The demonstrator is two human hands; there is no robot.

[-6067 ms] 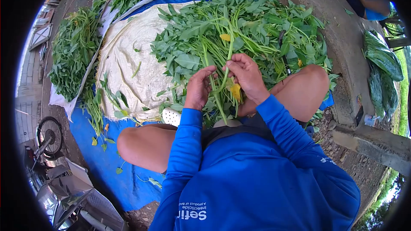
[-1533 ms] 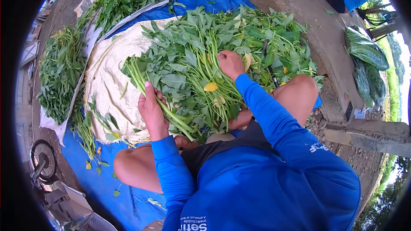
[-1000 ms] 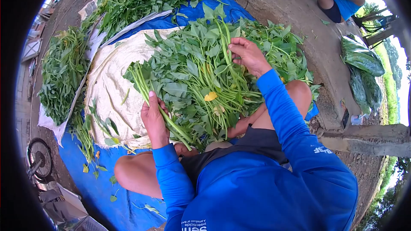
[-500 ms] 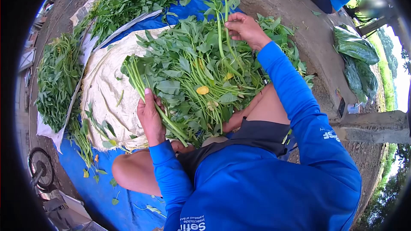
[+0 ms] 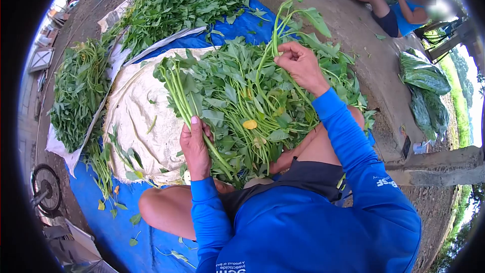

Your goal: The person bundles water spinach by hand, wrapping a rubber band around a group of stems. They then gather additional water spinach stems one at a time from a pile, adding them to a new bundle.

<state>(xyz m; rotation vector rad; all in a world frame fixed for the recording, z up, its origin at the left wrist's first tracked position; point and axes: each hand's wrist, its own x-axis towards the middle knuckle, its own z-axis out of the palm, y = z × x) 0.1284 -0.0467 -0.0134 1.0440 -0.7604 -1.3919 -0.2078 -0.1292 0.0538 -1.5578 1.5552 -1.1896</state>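
Note:
My left hand [image 5: 196, 144] is closed around a small bunch of leafy green stems [image 5: 178, 91], their leaves pointing up and away and the cut ends towards my lap. My right hand [image 5: 302, 65] pinches a few long stems [image 5: 275, 45] with leaves at their tips, above the far right of the pile. Between and beyond both hands spreads a loose pile of leafy greens [image 5: 235, 88] with several yellow leaves [image 5: 249, 124] among them. Its near edge lies against my crossed legs.
A pale sack [image 5: 136, 116] and blue tarp [image 5: 113, 222] lie under the greens. More heaps stand left [image 5: 76, 96] and at the back [image 5: 177, 10], where another person's hands show. A person [image 5: 404, 12] sits at far right near bundled greens in plastic [image 5: 423, 73].
My right hand has drawn its stems up and tilted them, their tips now bending over. My left hand still grips the bunch. The whole view has shifted slightly.

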